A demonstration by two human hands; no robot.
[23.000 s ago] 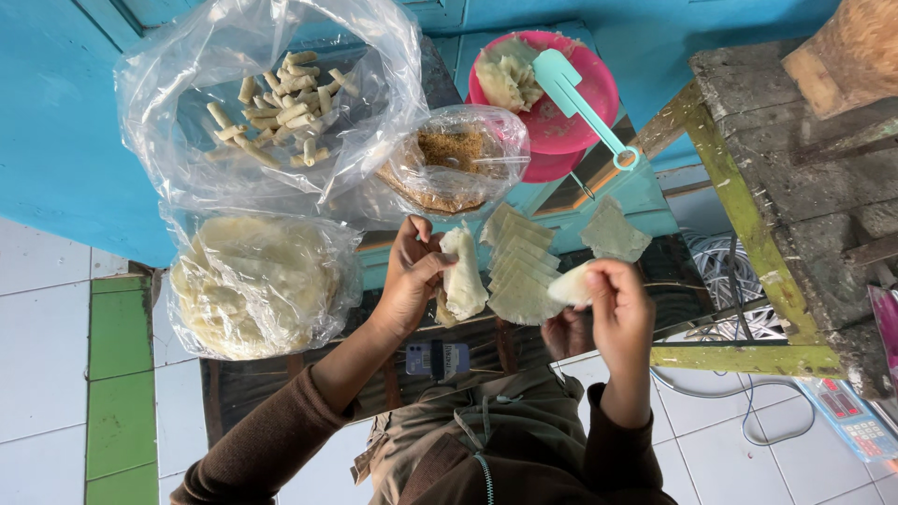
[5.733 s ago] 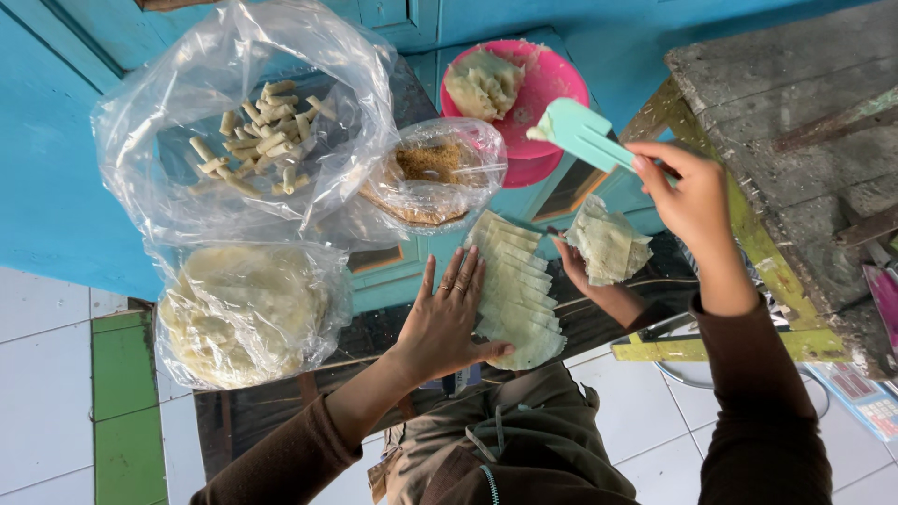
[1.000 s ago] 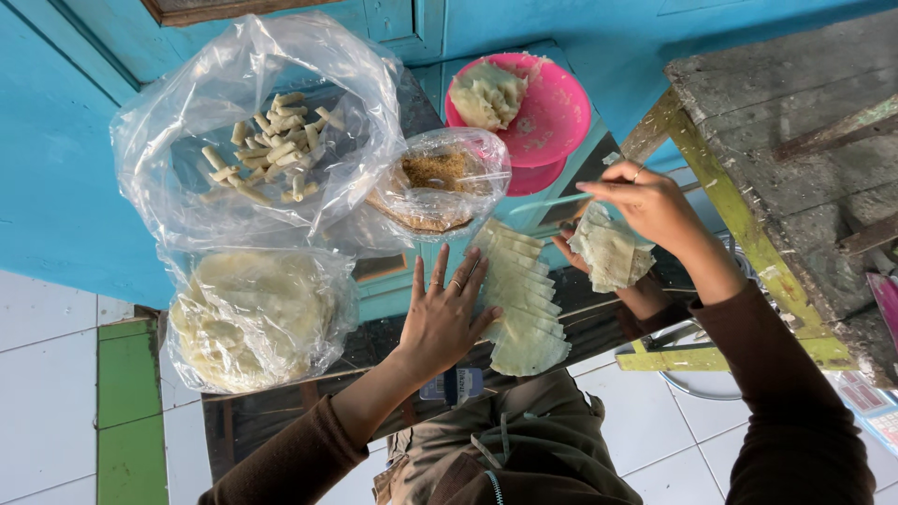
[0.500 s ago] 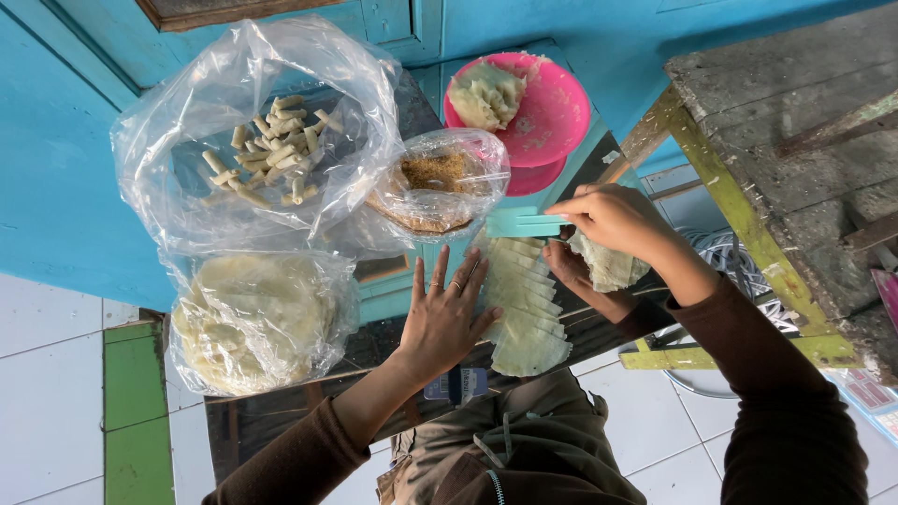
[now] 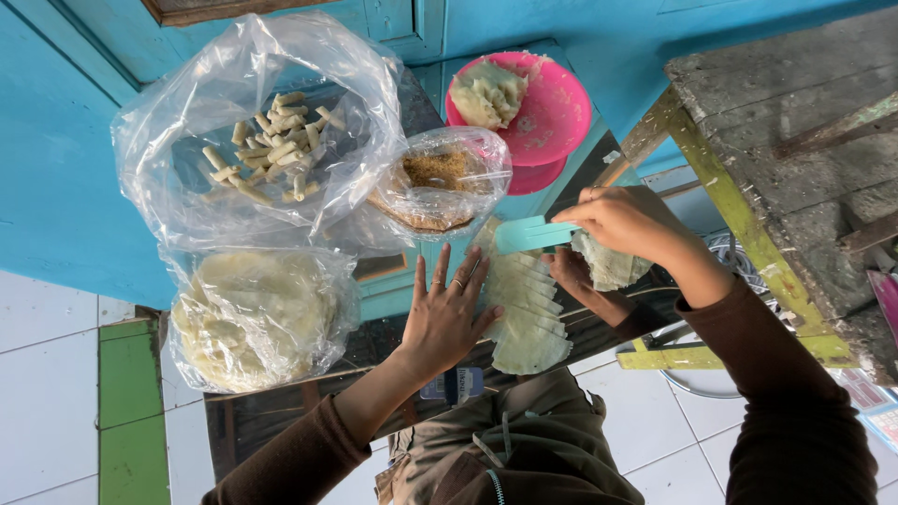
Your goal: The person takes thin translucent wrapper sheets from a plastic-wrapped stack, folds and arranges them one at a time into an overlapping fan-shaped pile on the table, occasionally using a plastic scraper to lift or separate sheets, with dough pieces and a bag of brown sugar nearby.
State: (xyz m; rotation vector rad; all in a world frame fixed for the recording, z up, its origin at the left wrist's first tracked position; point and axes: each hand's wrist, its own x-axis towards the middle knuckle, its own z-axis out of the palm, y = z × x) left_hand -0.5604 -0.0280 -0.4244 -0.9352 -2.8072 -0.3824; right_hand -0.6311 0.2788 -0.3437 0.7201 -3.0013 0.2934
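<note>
Head view: compared with half a second earlier, the right hand (image 5: 625, 221) has carried the teal spatula (image 5: 535, 234) a little lower, so its flat blade now reaches over the top of the row of pale dough wrappers (image 5: 524, 304); a second ago the tool was hardly visible under that hand. This suggests the spreading or filling step is under way rather than finished. The right hand is closed around the spatula's handle. The left hand (image 5: 447, 316) lies open, fingers spread, flat on the dark glass desk (image 5: 281, 421), its fingertips touching the left edge of the wrappers. Behind them stand a pink bowl (image 5: 552, 112) with a lump of dough, a small bag of brown filling (image 5: 440, 182), a large clear bag of rolled pieces (image 5: 262, 140) and a bag of round wrappers (image 5: 257, 318).
</note>
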